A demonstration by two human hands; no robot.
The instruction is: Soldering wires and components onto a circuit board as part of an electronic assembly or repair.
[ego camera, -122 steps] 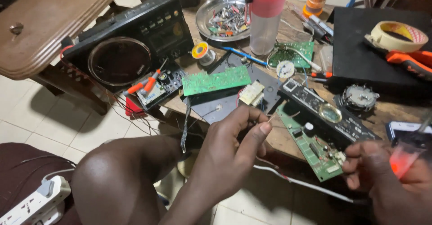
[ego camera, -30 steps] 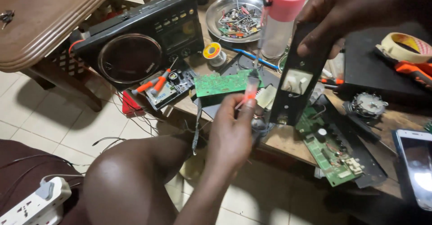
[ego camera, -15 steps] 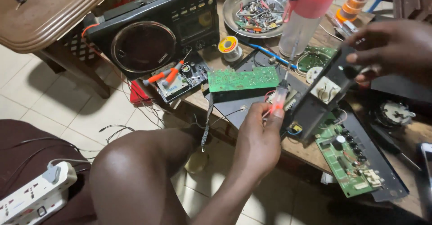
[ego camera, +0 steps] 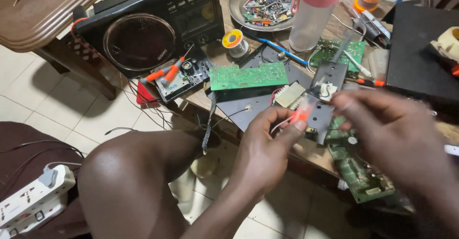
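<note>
At the worktop's near edge, a small orange-tipped tool is pinched between thumb and fingers of the left hand, closed on it, with thin red and white wires trailing beside. The tool's long axis is tilted up and to the right, towards the black panel standing just behind it. The right hand is seen motion-blurred, just right of the tool tip, fingers stretched towards it; whether it grips anything cannot be told. The left hand is the nearer one to the tool. A green circuit board lies left of the panel, a second green board below the right hand. Further back are noted a black radio, a solder spool, a metal dish of parts and a pink-capped bottle. A bare knee sits below the worktop edge, a white power strip on the floor.
</note>
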